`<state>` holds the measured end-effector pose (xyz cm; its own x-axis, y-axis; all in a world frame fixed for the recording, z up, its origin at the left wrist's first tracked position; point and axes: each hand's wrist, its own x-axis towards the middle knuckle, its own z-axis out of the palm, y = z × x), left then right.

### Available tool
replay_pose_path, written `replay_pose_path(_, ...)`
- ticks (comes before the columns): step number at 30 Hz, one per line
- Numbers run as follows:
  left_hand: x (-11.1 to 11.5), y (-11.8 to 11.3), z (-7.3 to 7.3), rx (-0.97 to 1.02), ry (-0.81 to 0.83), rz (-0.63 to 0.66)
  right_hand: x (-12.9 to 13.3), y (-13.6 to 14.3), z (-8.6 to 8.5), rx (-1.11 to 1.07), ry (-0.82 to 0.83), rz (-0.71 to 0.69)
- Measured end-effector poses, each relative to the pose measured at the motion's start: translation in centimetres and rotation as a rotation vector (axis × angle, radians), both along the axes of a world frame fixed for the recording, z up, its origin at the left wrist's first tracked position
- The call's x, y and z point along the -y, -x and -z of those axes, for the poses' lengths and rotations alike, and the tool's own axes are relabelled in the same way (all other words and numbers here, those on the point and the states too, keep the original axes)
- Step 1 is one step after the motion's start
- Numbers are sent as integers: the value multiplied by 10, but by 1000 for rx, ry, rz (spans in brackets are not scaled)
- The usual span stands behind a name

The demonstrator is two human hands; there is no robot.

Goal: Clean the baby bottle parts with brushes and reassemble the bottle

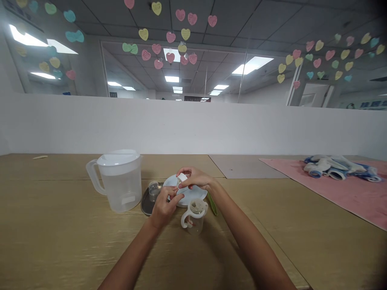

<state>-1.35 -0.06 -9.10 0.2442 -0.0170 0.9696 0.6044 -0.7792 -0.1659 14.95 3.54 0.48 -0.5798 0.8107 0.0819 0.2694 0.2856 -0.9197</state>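
Note:
Over a pale blue-white plate (193, 197), my right hand (193, 178) grips a small white cap-like piece (182, 177) between thumb and fingers. My left hand (165, 205) meets it from below, fingers pinched at the piece's lower end; what exactly they hold is too small to tell. Just in front of the plate stands an open clear bottle (196, 225) with white side handles, upright and touched by neither hand. A small clear cup (154, 191) sits on a dark metal tray (147, 207) to the left, partly behind my left hand.
A lidded translucent pitcher (121, 185) with liquid stands left of the tray. Beside the plate, under my right forearm, lies a green strip-like item (212, 204). Far right, white and blue gloves (338, 168) rest on a pink cloth (356, 193). A white partition (193, 127) borders the table's back.

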Motion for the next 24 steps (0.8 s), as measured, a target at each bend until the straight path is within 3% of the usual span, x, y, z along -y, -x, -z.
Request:
replay_pose_path(8,3,1,-5,14,51,-33,2,-5,-5,63,-43,-37)
replay_pose_path(15,0,1,2,42,87,5,10,-16,-19,230,-112,-112)
replay_pose_path(21,9,-13,5,118,251,27,18,-21,-28,544,-429,-40)
replay_pose_path(24,16,-20,1,189,360,80,23,-31,-36,538,-525,83)
